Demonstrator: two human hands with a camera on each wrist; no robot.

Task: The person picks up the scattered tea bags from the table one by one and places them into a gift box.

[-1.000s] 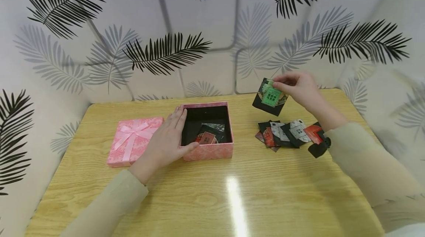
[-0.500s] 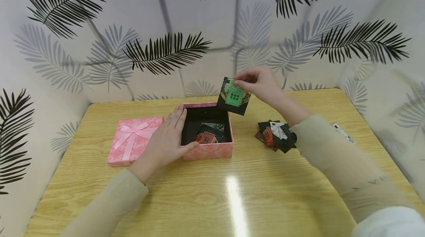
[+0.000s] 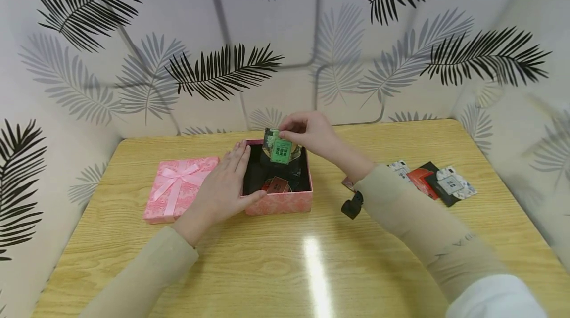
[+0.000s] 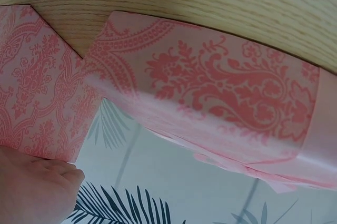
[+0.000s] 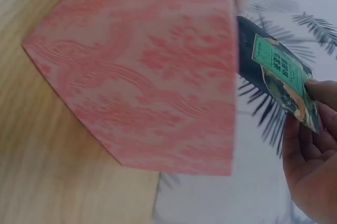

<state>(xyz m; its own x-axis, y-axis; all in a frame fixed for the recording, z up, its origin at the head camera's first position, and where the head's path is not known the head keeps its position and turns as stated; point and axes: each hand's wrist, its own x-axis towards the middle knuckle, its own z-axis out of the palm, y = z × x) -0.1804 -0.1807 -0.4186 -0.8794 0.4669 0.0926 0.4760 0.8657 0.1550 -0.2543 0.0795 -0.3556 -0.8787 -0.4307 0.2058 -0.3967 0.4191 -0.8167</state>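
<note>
My right hand (image 3: 313,135) pinches a black sachet with a green label (image 3: 281,151) by its upper edge, over the inside of a pink patterned box (image 3: 278,205). In the right wrist view the green-labelled sachet (image 5: 274,66) stands out past the box wall (image 5: 158,77), thumb on one face and fingers behind. At the bottom of the box lies a dark sachet with a red label (image 3: 278,185). My left hand (image 3: 222,184) rests with extended fingers along the box's left side, its thumb at the front rim. In the left wrist view part of that hand (image 4: 37,187) touches the box.
The pink lid with a ribbon bow (image 3: 180,187) lies left of the box, partly behind my left hand. Several sachets (image 3: 429,182) lie fanned on the wooden table (image 3: 249,268) at the right; my right forearm hides some. A patterned wall covering (image 3: 276,85) rises behind the table.
My right hand has carried the green-labelled sachet leftward from above the sachet row, then lowered it partly into the box. My left hand has stayed in place.
</note>
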